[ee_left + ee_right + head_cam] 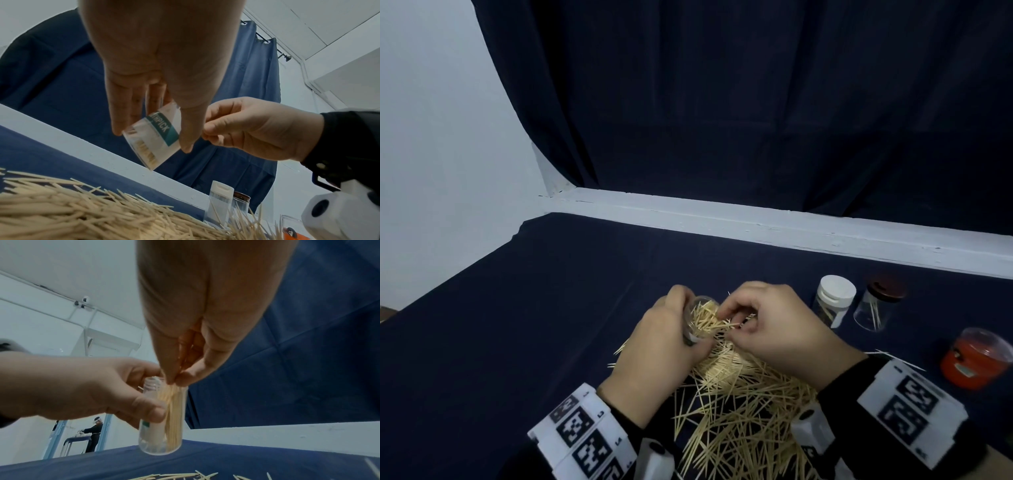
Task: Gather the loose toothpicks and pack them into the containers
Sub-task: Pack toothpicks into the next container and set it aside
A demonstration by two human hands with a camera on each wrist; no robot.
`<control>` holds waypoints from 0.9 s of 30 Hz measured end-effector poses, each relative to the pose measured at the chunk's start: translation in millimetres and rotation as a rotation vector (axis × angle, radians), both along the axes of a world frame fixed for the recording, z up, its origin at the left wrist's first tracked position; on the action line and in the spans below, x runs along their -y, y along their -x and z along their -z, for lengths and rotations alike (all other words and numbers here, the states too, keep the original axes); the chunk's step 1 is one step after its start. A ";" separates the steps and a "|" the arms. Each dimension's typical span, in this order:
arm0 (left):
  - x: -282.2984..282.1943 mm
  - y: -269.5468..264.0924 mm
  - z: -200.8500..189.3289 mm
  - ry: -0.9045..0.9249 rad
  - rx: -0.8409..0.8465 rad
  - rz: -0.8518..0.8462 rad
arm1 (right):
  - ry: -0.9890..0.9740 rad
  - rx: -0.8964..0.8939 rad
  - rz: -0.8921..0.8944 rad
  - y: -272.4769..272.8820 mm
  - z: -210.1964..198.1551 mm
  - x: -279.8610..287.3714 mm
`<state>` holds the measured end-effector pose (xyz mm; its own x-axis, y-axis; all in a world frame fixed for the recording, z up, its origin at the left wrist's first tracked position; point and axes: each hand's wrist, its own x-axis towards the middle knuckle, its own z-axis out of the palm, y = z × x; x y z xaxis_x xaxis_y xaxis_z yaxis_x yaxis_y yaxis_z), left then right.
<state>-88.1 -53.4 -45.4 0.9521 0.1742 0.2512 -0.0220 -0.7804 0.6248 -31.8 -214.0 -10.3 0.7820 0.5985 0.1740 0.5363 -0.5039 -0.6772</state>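
Left hand (654, 346) wrapped around clear labelled container (162, 420), lifted just above toothpick pile (736, 407). Right hand (774, 329) pinching toothpick bundle (170, 395) at container's mouth. Three other containers (866, 305) right of pile.

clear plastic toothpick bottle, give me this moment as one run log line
left hand grips clear plastic toothpick bottle | right hand pinches wooden toothpick bunch into mouth | loose toothpick pile remains

Toothpick pile (739, 404) under both wrists, three jars (834, 299) crowd right, cloth (517, 325) left and far side open, prob.
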 end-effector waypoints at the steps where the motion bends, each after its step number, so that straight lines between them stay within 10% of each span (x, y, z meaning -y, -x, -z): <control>1: 0.6 0.4 -0.3 -0.001 0.003 0.011 | -0.020 0.034 -0.004 -0.8 2.5 -1.1; 27: 1.1 4.7 -1.3 0.037 0.341 -0.004 | -0.086 0.360 -0.036 22.2 1.2 -13.6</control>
<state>-92.8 -54.5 -44.1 0.8139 0.1926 0.5482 -0.2313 -0.7581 0.6097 -54.0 -200.4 -11.5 0.6400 0.5959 0.4851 0.7644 -0.4295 -0.4808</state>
